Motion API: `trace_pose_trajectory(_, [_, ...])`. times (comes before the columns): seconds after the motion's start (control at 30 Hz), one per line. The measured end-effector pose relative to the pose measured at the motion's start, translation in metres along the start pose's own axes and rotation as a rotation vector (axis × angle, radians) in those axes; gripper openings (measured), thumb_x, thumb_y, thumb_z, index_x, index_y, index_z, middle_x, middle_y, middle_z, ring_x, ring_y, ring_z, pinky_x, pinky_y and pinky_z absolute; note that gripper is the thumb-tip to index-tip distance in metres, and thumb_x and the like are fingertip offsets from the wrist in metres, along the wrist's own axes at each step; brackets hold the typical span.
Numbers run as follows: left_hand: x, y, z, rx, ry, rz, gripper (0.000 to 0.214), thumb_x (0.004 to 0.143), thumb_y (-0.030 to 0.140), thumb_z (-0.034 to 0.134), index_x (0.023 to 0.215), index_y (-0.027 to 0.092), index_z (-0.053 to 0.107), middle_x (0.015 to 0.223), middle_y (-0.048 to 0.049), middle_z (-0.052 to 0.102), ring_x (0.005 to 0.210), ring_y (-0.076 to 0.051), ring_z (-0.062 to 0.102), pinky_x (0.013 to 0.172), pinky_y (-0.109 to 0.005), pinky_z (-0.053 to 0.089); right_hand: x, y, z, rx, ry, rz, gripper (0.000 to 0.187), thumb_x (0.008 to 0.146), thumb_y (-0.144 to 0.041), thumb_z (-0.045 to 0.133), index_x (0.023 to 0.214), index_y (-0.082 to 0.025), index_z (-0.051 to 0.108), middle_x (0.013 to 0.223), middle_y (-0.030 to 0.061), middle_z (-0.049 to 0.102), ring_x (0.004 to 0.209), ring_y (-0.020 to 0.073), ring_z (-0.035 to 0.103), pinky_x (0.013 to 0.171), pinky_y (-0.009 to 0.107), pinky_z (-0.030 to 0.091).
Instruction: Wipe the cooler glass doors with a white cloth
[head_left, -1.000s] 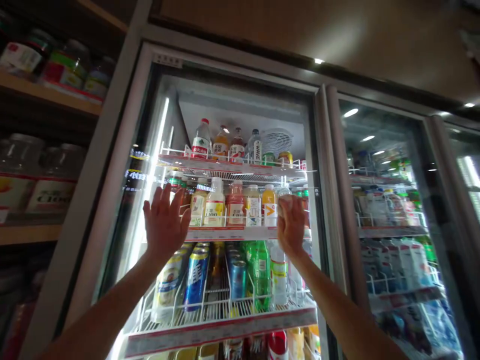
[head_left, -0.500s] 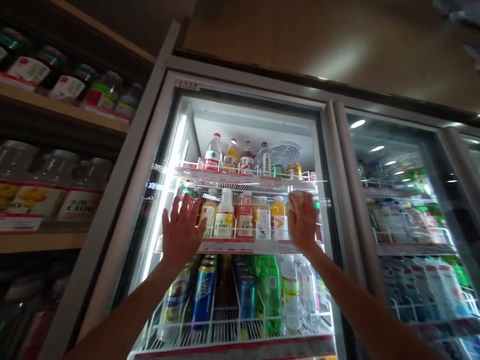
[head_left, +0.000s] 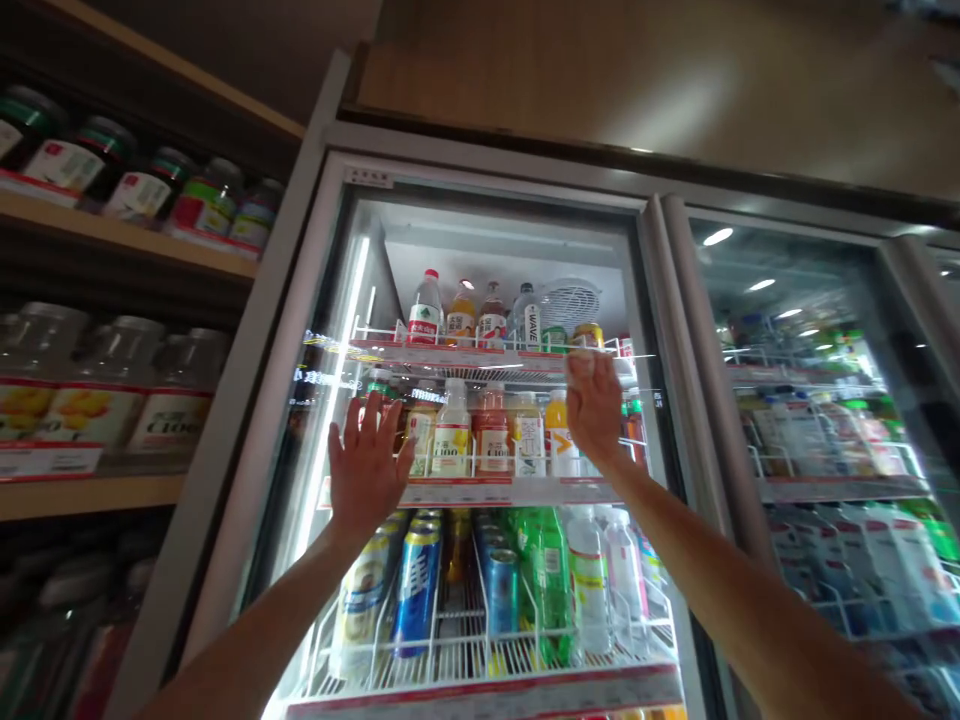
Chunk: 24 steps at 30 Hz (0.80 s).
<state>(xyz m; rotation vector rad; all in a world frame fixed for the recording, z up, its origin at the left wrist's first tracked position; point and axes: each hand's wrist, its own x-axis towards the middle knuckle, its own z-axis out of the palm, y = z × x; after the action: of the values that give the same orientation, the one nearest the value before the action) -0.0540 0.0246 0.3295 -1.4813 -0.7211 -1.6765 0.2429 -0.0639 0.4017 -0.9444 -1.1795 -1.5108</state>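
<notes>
My left hand point(head_left: 369, 470) is open, its fingers spread flat against the glass door point(head_left: 480, 215) of a lit drinks fridge. Higher up on the right, my right hand point(head_left: 598, 410) presses a pale, whitish cloth point(head_left: 579, 366) to the same glass; the cloth is small and partly hidden by the fingers. Behind the pane, a row of juice bottles point(head_left: 451, 430) stands on the middle shelf between my hands. Water and juice bottles point(head_left: 425, 308) and short cans point(head_left: 587, 336) fill the shelf above.
Below, a wire shelf point(head_left: 450, 650) holds blue cans point(head_left: 417, 575) and green bottles point(head_left: 551, 570). A second fridge door point(head_left: 795, 260) adjoins on the right, past the vertical door handle point(head_left: 697, 400). Wooden shelving point(head_left: 142, 235) with bottles stands at the left.
My right hand has moved up and slightly left over the glass with the cloth. The left hand stays nearly in place on the door. The view has shifted slightly.
</notes>
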Motion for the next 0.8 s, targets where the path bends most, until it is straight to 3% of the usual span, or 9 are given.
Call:
trace_pose_trajectory(0.1, [0.000,0.000,0.000,-0.002,-0.006,-0.004,0.053,0.090,0.039,0.037,0.140,0.023,0.032,0.149,-0.0099,0.027,0.139,-0.027,0.018,0.111,-0.053,0.012,-0.012,-0.038,0.003,0.085,-0.192,-0.210,0.044,0.089,-0.025,0.036,0.132,-0.027,0.044,0.148,0.0030,0.029,0.140,0.0232,0.016,0.107,0.046,0.028])
trace_pose_trajectory(0.17, [0.000,0.000,-0.001,0.004,-0.008,-0.005,0.053,0.090,0.039,0.038,0.140,0.023,0.032,0.149,-0.0102,0.028,0.139,-0.027,0.018,0.111,-0.053,0.013,-0.016,-0.034,-0.001,0.086,-0.242,-0.276,0.042,0.090,-0.026,0.036,0.130,-0.028,0.045,0.147,0.0021,0.031,0.139,0.0222,0.018,0.107,0.045,0.027])
trace_pose_trajectory(0.33, [0.000,0.001,-0.002,0.002,-0.013,0.003,0.053,0.089,0.037,0.039,0.140,0.022,0.032,0.149,-0.0096,0.027,0.140,-0.027,0.017,0.111,-0.053,0.013,0.004,0.040,-0.007,-0.037,0.014,0.085,0.048,0.086,-0.019,0.036,0.133,-0.022,0.042,0.142,0.0090,0.038,0.133,0.0263,0.030,0.102,0.050,0.032])
trace_pose_trajectory(0.4, [0.001,0.002,-0.002,0.004,-0.014,0.002,0.053,0.089,0.037,0.039,0.140,0.022,0.033,0.149,-0.0098,0.027,0.140,-0.028,0.017,0.111,-0.053,0.013,0.014,0.049,-0.004,-0.044,0.068,0.162,0.050,0.085,-0.017,0.035,0.135,-0.020,0.039,0.142,0.0101,0.038,0.131,0.0276,0.031,0.102,0.053,0.032])
trace_pose_trajectory(0.47, [0.000,0.002,-0.001,0.004,-0.015,-0.003,0.053,0.089,0.038,0.039,0.140,0.023,0.033,0.149,-0.0100,0.027,0.140,-0.028,0.017,0.111,-0.053,0.013,0.018,0.031,0.003,-0.007,0.046,0.145,0.052,0.085,-0.017,0.035,0.136,-0.020,0.037,0.142,0.0098,0.036,0.133,0.0284,0.028,0.104,0.054,0.030])
trace_pose_trajectory(0.67, [0.000,-0.002,-0.001,-0.015,0.009,0.006,0.050,0.089,0.037,0.039,0.137,0.021,0.038,0.147,-0.0115,0.032,0.139,-0.029,0.020,0.111,-0.054,0.013,0.002,-0.090,0.022,0.223,-0.205,-0.124,0.061,0.083,-0.019,0.041,0.142,-0.020,0.026,0.149,0.0065,0.029,0.140,0.0250,0.015,0.110,0.050,0.026])
trace_pose_trajectory(0.8, [0.015,0.017,-0.002,-0.247,-0.028,0.166,0.046,0.091,0.026,0.033,0.136,0.020,0.037,0.138,-0.0105,0.045,0.131,-0.021,0.037,0.108,-0.043,0.030,0.000,-0.122,0.028,0.351,-0.254,-0.182,0.075,0.080,-0.018,0.044,0.146,-0.014,0.008,0.150,0.0094,0.025,0.141,0.0217,0.013,0.112,0.047,0.025])
